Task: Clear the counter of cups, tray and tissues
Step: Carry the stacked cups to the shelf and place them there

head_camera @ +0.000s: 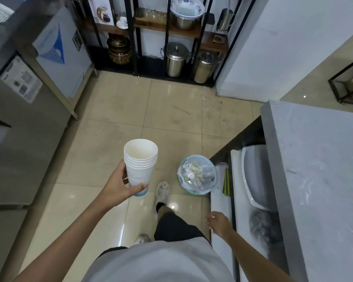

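My left hand (118, 186) holds a stack of paper cups (140, 165) over the shiny tiled floor (114, 110). My right hand (219, 220) hangs loosely open beside the grey desk (322, 159), near the full trash bin (197, 174).

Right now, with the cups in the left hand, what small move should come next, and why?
Probably carry the stack of paper cups rightward over the bin and drop it in. The left hand holds the stack upright, left of the bin, which stands open on the floor with rubbish already inside. The right hand looks empty.
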